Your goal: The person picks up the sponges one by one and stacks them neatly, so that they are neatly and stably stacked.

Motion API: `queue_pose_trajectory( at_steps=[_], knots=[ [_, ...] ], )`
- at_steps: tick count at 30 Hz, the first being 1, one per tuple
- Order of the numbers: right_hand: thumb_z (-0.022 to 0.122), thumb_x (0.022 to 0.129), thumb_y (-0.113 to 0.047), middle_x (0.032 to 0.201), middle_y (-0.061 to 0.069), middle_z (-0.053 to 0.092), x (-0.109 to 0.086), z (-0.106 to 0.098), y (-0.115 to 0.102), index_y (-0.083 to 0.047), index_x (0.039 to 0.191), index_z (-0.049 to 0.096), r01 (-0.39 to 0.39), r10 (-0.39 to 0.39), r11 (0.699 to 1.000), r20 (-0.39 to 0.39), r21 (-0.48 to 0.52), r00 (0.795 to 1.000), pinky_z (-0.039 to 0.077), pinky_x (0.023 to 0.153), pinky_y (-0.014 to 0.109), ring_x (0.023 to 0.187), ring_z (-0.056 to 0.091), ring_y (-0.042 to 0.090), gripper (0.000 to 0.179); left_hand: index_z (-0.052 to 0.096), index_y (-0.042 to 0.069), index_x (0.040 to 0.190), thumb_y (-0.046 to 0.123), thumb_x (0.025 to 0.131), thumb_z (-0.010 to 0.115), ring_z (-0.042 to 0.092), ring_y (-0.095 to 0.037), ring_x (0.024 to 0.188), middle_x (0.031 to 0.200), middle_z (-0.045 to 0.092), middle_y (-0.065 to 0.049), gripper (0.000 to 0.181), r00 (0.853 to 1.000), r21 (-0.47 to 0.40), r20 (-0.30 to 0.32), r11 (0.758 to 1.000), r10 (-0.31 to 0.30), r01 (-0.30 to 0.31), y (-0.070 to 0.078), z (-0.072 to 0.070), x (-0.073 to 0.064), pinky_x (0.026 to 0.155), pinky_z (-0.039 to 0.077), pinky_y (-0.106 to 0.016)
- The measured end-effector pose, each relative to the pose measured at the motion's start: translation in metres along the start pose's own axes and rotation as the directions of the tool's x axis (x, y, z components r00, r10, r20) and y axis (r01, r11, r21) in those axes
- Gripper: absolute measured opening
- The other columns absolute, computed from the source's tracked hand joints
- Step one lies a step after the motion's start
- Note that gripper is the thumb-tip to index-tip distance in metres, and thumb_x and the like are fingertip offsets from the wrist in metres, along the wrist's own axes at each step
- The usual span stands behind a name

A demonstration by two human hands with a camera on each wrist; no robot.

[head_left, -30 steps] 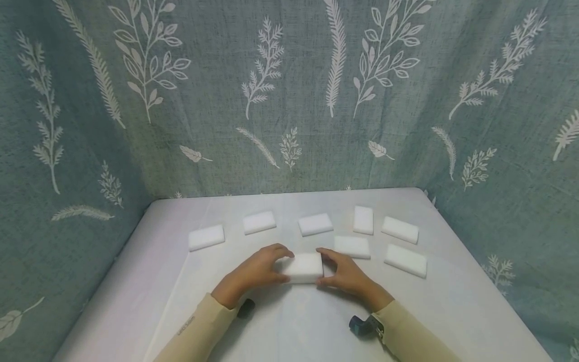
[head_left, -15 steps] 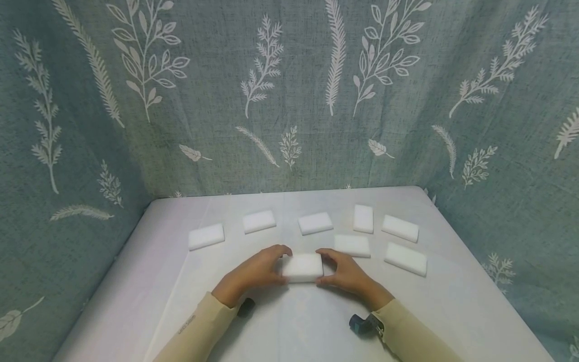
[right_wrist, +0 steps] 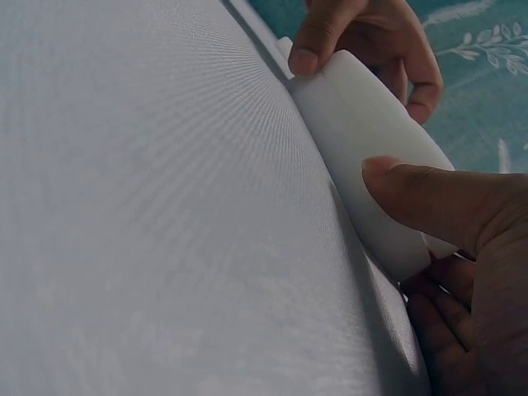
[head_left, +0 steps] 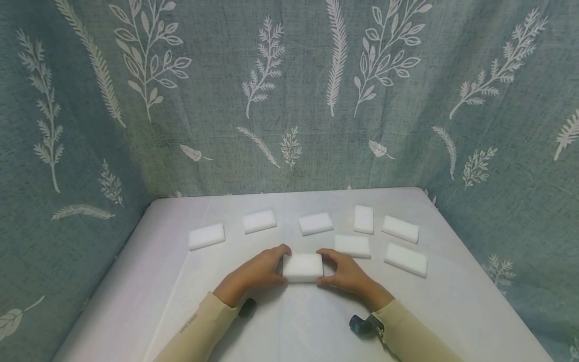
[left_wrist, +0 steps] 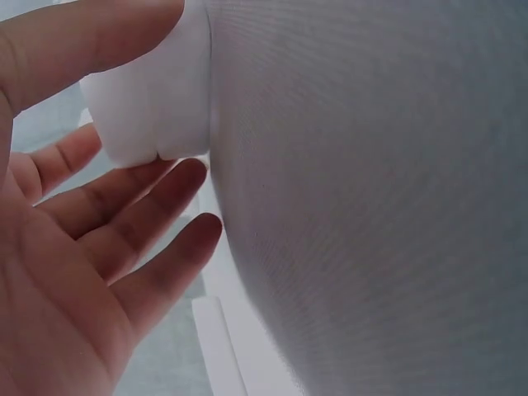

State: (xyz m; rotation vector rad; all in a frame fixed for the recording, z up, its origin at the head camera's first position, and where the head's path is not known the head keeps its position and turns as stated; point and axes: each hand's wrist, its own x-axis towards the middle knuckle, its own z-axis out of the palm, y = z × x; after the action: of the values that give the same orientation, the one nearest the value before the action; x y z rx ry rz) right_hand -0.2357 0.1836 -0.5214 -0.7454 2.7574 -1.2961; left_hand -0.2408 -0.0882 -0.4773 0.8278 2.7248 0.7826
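Pinched at its nine o'clock by the left hand [head_left: 261, 270] and three by the right hand [head_left: 347, 273], the stack [head_left: 302, 268] sits on the table [head_left: 307, 324] — seemingly light, soft, best held by its ends.

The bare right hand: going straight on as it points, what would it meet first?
The right hand would likely meet the white rectangular block it holds, then perhaps the left hand beyond.

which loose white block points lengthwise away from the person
The block just behind the loose one nearest the right hand: its long sides run front to back, the others' mostly crosswise.
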Motion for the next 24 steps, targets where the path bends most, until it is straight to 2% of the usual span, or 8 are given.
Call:
queue_pose_trajectory(
  at_steps=[10, 20, 24],
  knots=[
    [0.09, 0.065, -0.033, 0.136, 0.007, 0.056, -0.0015, 0.0003, -0.0006, -0.008, 0.136, 0.054, -0.012, 0.012, 1.0, 0.0, 0.013, 1.0, 0.036, 0.107, 0.046, 0.128, 0.049, 0.025, 0.083, 0.048, 0.014, 0.131, 0.018, 0.073, 0.084, 0.054, -0.013, 0.089, 0.103, 0.059, 0.003, 0.069, 1.0, 0.038, -0.02, 0.999, -0.018, 0.018, 0.0026, 0.0011, 0.0005, 0.083, 0.048, -0.036],
    [0.087, 0.068, -0.041, 0.137, 0.006, 0.055, -0.002, 0.0011, -0.001, -0.008, 0.136, 0.055, -0.016, 0.016, 1.0, -0.021, 0.008, 1.0, 0.036, 0.107, 0.044, 0.129, 0.048, 0.025, 0.081, 0.05, 0.009, 0.134, 0.017, 0.073, 0.084, 0.055, -0.016, 0.108, 0.124, 0.059, -0.004, 0.07, 1.0, 0.036, -0.029, 0.999, 0.005, -0.004, 0.0043, 0.0022, -0.0006, 0.095, 0.046, -0.04],
    [0.086, 0.069, -0.042, 0.137, 0.008, 0.055, -0.0026, 0.0004, -0.0028, -0.008, 0.136, 0.055, -0.029, 0.029, 1.0, -0.015, 0.004, 0.999, 0.036, 0.107, 0.047, 0.129, 0.047, 0.028, 0.081, 0.05, 0.011, 0.135, 0.018, 0.073, 0.085, 0.055, -0.015, 0.107, 0.124, 0.059, -0.003, 0.071, 1.0, 0.025, -0.021, 0.999, -0.02, 0.021, 0.0061, 0.0018, -0.001, 0.095, 0.046, -0.04]
  ],
)
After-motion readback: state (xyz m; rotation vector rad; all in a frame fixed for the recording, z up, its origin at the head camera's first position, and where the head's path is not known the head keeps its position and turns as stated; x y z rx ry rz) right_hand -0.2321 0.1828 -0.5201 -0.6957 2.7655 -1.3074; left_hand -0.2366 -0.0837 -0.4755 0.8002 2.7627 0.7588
